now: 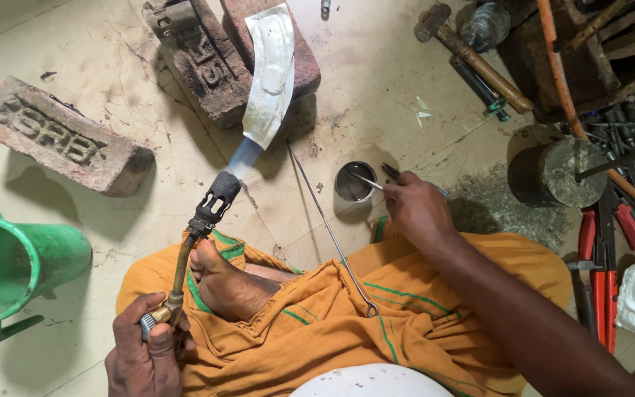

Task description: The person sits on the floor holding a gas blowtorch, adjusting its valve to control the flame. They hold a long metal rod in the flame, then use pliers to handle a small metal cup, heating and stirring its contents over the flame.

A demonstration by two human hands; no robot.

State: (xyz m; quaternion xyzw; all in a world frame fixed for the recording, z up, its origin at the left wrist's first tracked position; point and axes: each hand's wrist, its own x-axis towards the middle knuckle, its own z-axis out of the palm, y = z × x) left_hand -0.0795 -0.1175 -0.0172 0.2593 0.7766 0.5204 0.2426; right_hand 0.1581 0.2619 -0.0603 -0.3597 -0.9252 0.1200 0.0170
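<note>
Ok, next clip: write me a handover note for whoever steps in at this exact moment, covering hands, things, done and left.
Left hand: gripping the brass valve end of the black-headed gas torch, head pointing at the floor by the bricks; no flame visible.
Right hand: holding thin metal tweezers, tips over the small round metal cup on the floor.
Nearby: long thin wire rod lying across the orange cloth lap, green plastic jug at left, red-handled pliers at right.
Done: tools in hand.
Left: cannot tell what is in the cup.
</note>
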